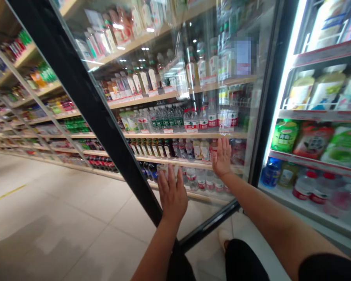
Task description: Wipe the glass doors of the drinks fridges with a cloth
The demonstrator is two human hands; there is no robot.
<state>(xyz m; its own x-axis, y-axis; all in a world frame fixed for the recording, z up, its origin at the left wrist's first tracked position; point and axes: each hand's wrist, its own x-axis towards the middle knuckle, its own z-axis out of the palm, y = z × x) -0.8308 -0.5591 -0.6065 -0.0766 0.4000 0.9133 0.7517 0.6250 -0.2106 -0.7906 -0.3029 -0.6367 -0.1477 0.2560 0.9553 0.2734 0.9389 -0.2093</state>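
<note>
A glass cooler door [201,199] with a black frame [105,117] stands swung out in front of me. My left hand [173,191] is at the lower glass near the frame's outer edge, fingers spread and pointing up. Farther right, my right hand [222,158] lies with its palm toward the same pane, fingers stretched upward. Both appear to rest flat on the glass, with nothing held in either. Through the pane I see shelved bottles, among them red-labelled water bottles [212,115] and dark bottles [160,147].
To the right is the lit cooler [318,115] with bottles and pouches on its shelves. Long wooden shelves [41,91] of drinks run away to the left. Below are pale floor tiles [76,218] with a yellow strip [11,192], and my foot [224,237].
</note>
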